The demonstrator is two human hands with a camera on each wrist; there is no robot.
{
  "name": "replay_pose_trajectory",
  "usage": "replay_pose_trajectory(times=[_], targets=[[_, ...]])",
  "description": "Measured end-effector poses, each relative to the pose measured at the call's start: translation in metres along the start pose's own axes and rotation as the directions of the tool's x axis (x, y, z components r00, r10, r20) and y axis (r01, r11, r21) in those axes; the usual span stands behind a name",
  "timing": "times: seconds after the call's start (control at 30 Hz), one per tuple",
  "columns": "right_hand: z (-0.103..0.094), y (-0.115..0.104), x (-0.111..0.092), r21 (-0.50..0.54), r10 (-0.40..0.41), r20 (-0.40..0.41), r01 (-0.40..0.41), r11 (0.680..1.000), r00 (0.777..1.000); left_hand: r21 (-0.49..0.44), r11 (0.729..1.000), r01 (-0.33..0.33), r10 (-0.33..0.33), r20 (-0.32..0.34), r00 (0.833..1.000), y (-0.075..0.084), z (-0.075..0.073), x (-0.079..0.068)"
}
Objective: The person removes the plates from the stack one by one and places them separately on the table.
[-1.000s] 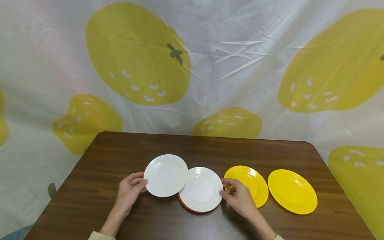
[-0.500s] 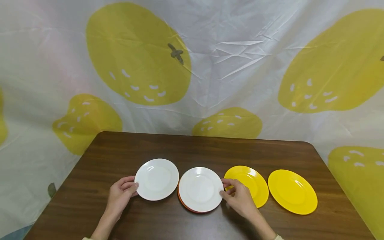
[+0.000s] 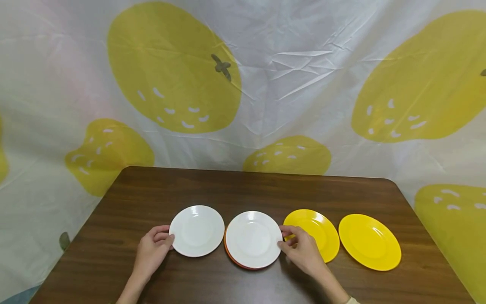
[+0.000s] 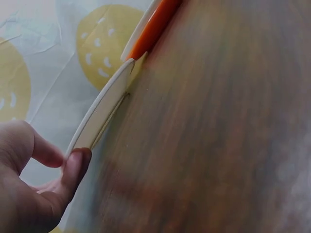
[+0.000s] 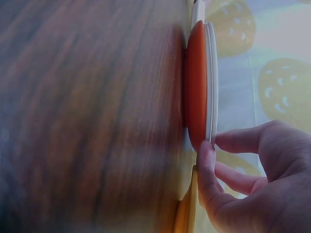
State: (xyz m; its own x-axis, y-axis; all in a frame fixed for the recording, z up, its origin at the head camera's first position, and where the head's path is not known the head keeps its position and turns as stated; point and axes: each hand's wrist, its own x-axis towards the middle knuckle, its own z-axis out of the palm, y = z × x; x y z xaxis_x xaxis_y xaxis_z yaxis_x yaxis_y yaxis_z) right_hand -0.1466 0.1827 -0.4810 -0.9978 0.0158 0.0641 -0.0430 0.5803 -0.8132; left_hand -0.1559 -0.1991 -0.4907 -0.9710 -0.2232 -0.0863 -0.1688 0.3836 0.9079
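Note:
In the head view, my left hand [image 3: 152,252] pinches the left rim of a white plate [image 3: 197,231] between thumb and fingers. Seen edge-on in the left wrist view, that white plate [image 4: 99,109] lies at or just over the table; I cannot tell if it fully rests there. My right hand [image 3: 303,250] holds the right rim of a second white plate [image 3: 253,240], which sits on an orange plate [image 3: 232,258]. From the right wrist, the orange plate [image 5: 196,87] shows under the white rim [image 5: 212,82], with my thumb and fingers at its edge.
Two yellow plates lie to the right: one yellow plate [image 3: 319,232] partly behind my right hand, the other yellow plate [image 3: 370,242] farther right. All stand on a dark wooden table [image 3: 212,185]. A fruit-printed cloth [image 3: 273,84] hangs behind its back edge.
My left hand has moved the white plate left and toward me, from overlapping the stack to beside it. My right hand stays at the stack's rim.

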Motion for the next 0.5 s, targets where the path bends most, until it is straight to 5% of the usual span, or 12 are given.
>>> replay_pose_trajectory(times=[0.2, 0.5], targets=[[0.0, 0.0004, 0.0, -0.007, -0.011, 0.001, 0.011, 1.0, 1.0, 0.145, 0.989, -0.031, 0.038, -0.05, 0.998, -0.0014, -0.0001, -0.0017], [-0.0001, 0.0003, 0.0005, -0.022, -0.017, 0.009, 0.017, 1.0, 1.0, 0.225, 0.973, -0.045, 0.072, -0.114, 0.991, -0.0012, 0.0015, -0.0038]])
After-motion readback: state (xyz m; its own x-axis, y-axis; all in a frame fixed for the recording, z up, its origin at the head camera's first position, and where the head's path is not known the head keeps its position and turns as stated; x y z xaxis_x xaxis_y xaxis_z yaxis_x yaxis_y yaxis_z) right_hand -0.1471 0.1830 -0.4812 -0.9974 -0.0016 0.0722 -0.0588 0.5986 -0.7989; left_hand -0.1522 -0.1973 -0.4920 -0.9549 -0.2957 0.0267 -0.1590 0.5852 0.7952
